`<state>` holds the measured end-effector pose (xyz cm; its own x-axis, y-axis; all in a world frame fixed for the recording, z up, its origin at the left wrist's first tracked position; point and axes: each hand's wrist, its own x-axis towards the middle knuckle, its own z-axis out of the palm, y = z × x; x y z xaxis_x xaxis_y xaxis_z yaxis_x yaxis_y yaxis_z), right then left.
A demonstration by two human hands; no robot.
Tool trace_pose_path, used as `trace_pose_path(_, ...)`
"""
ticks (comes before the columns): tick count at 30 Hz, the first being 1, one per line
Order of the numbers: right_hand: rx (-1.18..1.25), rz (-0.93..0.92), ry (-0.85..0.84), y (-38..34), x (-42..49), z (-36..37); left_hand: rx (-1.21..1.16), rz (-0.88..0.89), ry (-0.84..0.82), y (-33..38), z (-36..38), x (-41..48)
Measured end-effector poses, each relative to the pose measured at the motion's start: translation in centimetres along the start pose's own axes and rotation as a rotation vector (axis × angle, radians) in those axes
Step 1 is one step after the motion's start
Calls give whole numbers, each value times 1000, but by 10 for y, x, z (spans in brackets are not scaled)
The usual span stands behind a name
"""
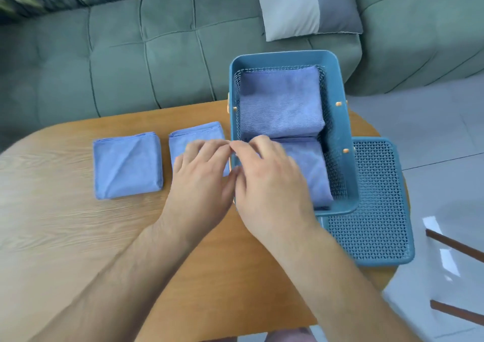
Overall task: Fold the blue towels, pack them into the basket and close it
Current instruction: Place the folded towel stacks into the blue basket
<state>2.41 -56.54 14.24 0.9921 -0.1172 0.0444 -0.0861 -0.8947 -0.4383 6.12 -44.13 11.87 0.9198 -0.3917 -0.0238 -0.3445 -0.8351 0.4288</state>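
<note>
Centre frame: the left hand (201, 168) lies flat, fingers relaxed, on a folded towel (199, 132) just left of the basket (340, 129). The right hand (267, 174) overlaps the basket's left rim, its grip unclear. A second towel (125, 163) lies farther left on the desk (65, 237).

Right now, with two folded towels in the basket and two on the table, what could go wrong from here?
The lid seems to overhang the table edge beside the basket; a nudge could drop it.
The far packed towel and near packed towel already cover the basket's floor; the left table towel and right table towel must stack on top and might stop the lid closing.
</note>
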Motion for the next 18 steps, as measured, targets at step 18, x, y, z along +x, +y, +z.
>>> trace_pose_path(18, -94, 488, -374, -22, 40, 217, -329, -607, -245, -160, 106, 1)
